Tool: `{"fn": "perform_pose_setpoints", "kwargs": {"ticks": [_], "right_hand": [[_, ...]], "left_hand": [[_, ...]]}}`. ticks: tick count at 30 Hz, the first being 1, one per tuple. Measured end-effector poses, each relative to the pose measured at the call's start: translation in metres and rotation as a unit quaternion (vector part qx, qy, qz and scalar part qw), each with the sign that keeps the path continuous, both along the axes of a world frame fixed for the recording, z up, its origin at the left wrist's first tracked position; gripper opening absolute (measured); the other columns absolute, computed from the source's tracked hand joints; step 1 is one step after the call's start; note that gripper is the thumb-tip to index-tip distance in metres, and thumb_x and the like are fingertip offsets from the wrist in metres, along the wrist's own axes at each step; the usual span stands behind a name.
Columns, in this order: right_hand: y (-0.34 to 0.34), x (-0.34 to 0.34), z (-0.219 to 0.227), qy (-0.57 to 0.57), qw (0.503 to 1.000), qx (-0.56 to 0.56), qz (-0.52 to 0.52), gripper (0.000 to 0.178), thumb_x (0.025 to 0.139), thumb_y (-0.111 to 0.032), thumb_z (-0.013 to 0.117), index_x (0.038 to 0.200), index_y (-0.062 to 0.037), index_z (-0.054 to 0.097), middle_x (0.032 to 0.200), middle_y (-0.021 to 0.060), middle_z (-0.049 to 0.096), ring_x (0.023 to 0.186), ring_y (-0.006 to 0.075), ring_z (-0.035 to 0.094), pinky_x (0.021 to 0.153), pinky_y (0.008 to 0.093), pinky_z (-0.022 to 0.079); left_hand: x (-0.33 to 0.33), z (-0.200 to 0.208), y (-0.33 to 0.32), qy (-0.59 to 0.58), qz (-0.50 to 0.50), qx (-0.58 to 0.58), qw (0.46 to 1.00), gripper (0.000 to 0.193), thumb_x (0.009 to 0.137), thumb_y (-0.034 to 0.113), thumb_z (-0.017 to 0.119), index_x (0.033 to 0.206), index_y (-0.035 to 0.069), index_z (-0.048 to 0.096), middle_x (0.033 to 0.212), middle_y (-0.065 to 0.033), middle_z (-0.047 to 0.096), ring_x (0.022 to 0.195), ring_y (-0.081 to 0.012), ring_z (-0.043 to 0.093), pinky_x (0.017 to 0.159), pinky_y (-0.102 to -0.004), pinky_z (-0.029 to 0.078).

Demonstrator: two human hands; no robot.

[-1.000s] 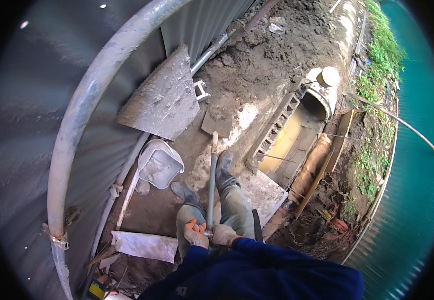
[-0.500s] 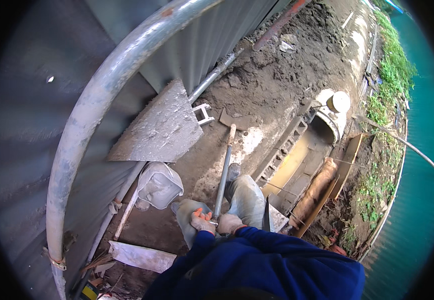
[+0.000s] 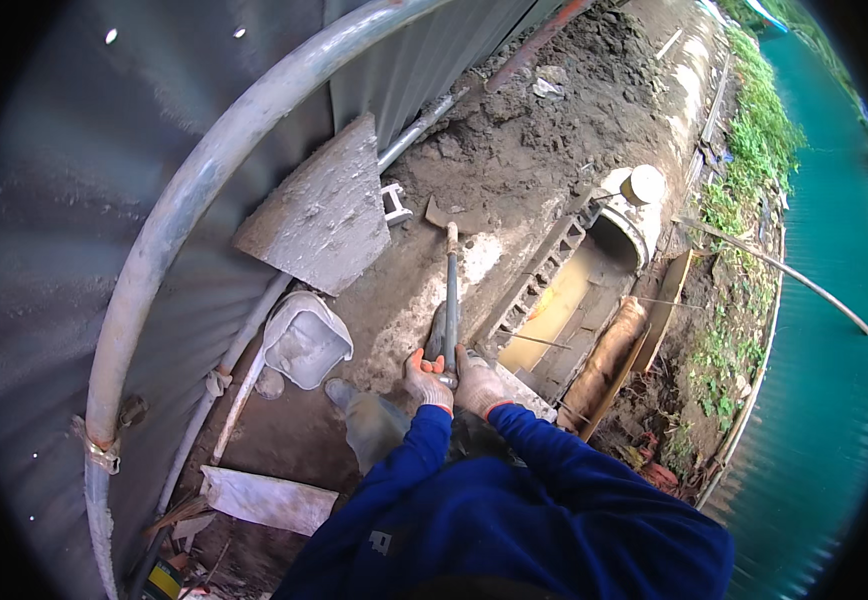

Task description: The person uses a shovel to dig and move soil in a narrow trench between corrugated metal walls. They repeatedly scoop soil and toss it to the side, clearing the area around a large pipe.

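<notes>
Both of my gloved hands grip the near end of a long metal-handled hoe (image 3: 451,300). My left hand (image 3: 425,379) is on the left of the handle, my right hand (image 3: 477,385) on the right. The handle runs straight away from me, and its flat blade (image 3: 451,215) rests on muddy ground (image 3: 494,160). My arms are in blue sleeves. A rubber boot (image 3: 369,420) shows just left of my left arm.
A grey corrugated metal fence (image 3: 104,150) with a curved pipe (image 3: 194,200) stands on the left. A flat concrete slab (image 3: 319,210) leans on it above a battered grey bucket (image 3: 304,345). A block-lined trench with muddy water (image 3: 554,305) lies to the right, then grass and a green fence.
The hoe blade has moved farther out onto the mud and my hands have pushed forward along with it. My view has shifted so the trench sits nearer.
</notes>
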State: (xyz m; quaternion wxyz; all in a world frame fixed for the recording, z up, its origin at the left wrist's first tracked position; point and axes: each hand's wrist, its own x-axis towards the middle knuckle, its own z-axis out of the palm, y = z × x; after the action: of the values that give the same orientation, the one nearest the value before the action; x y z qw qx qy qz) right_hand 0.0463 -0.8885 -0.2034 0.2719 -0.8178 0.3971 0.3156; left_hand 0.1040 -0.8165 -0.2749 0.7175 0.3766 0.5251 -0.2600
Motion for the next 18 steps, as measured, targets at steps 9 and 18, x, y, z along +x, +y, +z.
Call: {"fn": "perform_pose_setpoints", "kwargs": {"ticks": [9, 18], "right_hand": [[-0.010, 0.022, 0.017, 0.081, 0.991, 0.110, 0.001, 0.090, 0.091, -0.041, 0.062, 0.158, 0.0031, 0.022, 0.108, 0.0303, 0.072, 0.101, 0.0435, 0.072, 0.085, 0.0526, 0.057], [-0.037, 0.067, 0.068, 0.002, 0.999, -0.002, 0.042, 0.057, 0.095, -0.039, 0.060, 0.140, -0.0060, 0.046, 0.103, 0.0269, 0.073, 0.100, 0.0436, 0.072, 0.084, 0.0543, 0.056]], "left_hand": [[-0.015, 0.001, 0.012, -0.046, -0.157, 0.106, 0.981, 0.023, 0.088, 0.006, 0.070, 0.111, 0.003, 0.067, 0.108, -0.0090, 0.070, 0.095, -0.0224, 0.066, 0.088, -0.0373, 0.055], [0.044, 0.049, -0.049, -0.085, -0.022, 0.000, 0.996, 0.009, 0.088, -0.001, 0.064, 0.096, 0.004, 0.065, 0.108, -0.0154, 0.074, 0.085, -0.0213, 0.071, 0.068, -0.0323, 0.058]]}}
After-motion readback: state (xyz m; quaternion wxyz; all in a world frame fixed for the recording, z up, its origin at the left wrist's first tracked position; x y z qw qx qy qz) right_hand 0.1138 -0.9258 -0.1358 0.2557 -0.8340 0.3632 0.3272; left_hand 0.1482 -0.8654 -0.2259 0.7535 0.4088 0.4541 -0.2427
